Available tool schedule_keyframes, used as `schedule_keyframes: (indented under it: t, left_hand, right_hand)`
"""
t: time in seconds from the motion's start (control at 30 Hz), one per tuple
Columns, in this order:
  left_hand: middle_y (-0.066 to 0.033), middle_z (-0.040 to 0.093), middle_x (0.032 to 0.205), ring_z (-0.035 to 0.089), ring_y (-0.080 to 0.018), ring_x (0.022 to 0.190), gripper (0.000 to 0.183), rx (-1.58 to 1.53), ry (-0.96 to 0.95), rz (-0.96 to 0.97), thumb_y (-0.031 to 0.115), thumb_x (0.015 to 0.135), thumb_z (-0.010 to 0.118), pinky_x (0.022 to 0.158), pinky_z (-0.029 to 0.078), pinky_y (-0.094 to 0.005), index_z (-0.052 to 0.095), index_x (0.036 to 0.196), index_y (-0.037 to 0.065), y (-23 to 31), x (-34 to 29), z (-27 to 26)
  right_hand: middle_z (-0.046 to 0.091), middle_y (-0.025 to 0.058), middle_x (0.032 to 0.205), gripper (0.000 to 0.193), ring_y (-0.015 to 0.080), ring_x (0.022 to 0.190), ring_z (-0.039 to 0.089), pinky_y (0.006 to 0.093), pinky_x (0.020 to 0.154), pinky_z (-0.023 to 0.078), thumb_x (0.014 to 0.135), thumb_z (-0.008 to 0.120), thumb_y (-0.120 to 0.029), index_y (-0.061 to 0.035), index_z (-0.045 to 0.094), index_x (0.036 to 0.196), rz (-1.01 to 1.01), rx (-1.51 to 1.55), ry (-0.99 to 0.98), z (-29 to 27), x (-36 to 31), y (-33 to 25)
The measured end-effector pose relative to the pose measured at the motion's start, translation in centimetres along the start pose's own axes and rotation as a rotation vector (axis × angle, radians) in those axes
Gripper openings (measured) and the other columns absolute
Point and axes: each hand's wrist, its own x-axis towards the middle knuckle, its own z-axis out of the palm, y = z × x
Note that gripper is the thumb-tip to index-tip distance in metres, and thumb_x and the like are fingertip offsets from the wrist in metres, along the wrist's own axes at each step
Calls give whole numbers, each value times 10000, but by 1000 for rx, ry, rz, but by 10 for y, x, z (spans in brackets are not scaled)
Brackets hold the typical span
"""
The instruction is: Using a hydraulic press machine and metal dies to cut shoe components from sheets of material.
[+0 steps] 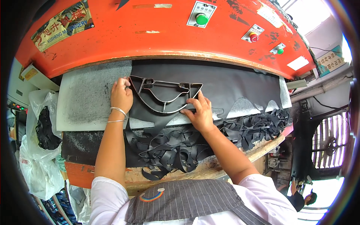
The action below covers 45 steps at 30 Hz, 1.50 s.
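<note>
A steel cutting die (pixel 164 111), curved like a half-moon with inner braces, lies on a black sheet of leather-like material (pixel 240 84). At its left corner, my left hand (pixel 122 95) has its fingers curled against the metal edge. My right hand (pixel 200 112) grips the die's right side, thumb near the lower curve and fingers by the right corner. Beneath the sheet is a pale, scuffed cutting board (pixel 88 97), bare on the left. Curved pieces are cut out along the sheet's near edge, where the board shows through.
An orange press machine (pixel 157 37) with green buttons and a red knob spans the far side. Black offcut strips (pixel 176 146) pile along the near edge. Plastic bags (pixel 37 165) hang at the left. Another person (pixel 300 198) is at the far lower right.
</note>
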Motion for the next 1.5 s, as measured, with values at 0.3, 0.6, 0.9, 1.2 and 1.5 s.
schedule_keyframes:
  t: [0.3, 0.6, 0.9, 1.2, 1.5]
  left_hand:
    - [-216, 637, 1093, 581, -384, 1078, 146, -160, -7, -76, -70, 768, 471, 924, 453, -437, 498, 891, 5, -3, 1, 0]
    - [-207, 632, 1044, 573, -401, 1007, 160, 91, -38, -52, -38, 770, 502, 880, 460, -456, 524, 919, 18, 17, -5, -12]
    - [-152, 637, 1144, 612, -260, 1073, 232, -240, 185, -188, 41, 862, 589, 944, 458, -347, 566, 1092, 21, 116, -76, -47]
    - [-101, 616, 758, 542, -285, 695, 100, -364, 313, 587, 95, 859, 658, 653, 441, -370, 611, 804, 26, 337, -66, -50]
    - [-106, 504, 633, 502, -302, 629, 245, 8, 14, 538, 144, 844, 642, 593, 387, -404, 528, 641, 67, 335, -81, -41]
  right_hand:
    - [482, 347, 1269, 410, 396, 1051, 568, 463, 920, 399, 671, 809, -292, -125, 627, 998, 5, -11, 89, 2, -7, -8]
    - [496, 355, 1243, 435, 420, 1150, 543, 484, 924, 420, 704, 774, -364, -147, 630, 1053, -35, -82, 100, -8, -12, -8]
    - [258, 202, 1534, 687, 278, 1423, 264, 420, 1151, 236, 973, 511, -430, -32, 276, 1481, 440, 903, 807, -173, 4, 99]
    - [152, 286, 1546, 687, 395, 1457, 93, 416, 1178, 126, 1029, 298, -443, 68, 187, 1474, 707, 25, 1152, -305, 77, 146]
    - [306, 215, 1495, 613, 283, 1386, 302, 409, 1143, 231, 994, 487, -310, 49, 286, 1448, 242, 621, 987, -308, 0, 143]
